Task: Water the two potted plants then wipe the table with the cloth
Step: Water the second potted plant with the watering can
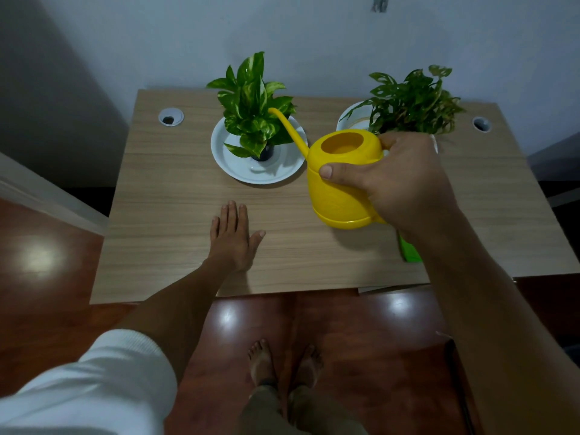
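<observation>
Head view: right hand [405, 180] grips watering can [342, 186]; left hand [233, 235] flat, mid-table [163, 196].

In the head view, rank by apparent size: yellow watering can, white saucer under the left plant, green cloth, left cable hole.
1. Yellow watering can, though nearer the camera
2. White saucer, close in size
3. Green cloth, mostly hidden by the arm
4. Cable hole

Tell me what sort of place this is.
Probably a room in a home or small office: a wooden desk with cable grommets against a plain wall, and glossy reddish floor.
</observation>
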The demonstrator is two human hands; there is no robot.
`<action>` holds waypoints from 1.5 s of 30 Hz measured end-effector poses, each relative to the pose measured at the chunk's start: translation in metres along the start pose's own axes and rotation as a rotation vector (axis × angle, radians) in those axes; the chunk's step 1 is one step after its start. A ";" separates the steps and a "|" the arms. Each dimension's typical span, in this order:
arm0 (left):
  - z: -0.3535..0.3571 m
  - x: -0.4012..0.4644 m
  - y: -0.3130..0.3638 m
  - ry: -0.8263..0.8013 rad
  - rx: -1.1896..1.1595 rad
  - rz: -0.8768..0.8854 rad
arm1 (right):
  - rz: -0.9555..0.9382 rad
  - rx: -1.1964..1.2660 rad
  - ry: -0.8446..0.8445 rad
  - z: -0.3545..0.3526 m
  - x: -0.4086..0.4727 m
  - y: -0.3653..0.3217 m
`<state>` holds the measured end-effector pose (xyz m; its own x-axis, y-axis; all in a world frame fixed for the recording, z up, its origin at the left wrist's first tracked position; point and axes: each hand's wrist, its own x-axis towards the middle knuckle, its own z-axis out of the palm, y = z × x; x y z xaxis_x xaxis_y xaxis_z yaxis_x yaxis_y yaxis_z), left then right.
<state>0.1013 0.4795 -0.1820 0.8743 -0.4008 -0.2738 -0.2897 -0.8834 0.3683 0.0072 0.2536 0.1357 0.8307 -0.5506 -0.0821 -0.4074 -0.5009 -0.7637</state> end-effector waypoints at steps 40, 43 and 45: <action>-0.003 0.000 0.002 -0.041 0.007 -0.013 | 0.013 -0.013 0.008 0.009 0.002 0.003; -0.003 0.001 0.002 -0.033 0.000 -0.006 | 0.015 -0.032 -0.006 0.009 0.004 0.005; -0.003 0.000 0.001 -0.037 -0.001 -0.005 | 0.010 -0.044 -0.004 0.009 0.004 0.005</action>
<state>0.1022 0.4786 -0.1793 0.8608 -0.4051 -0.3079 -0.2848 -0.8851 0.3682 0.0117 0.2550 0.1254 0.8279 -0.5531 -0.0926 -0.4322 -0.5241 -0.7338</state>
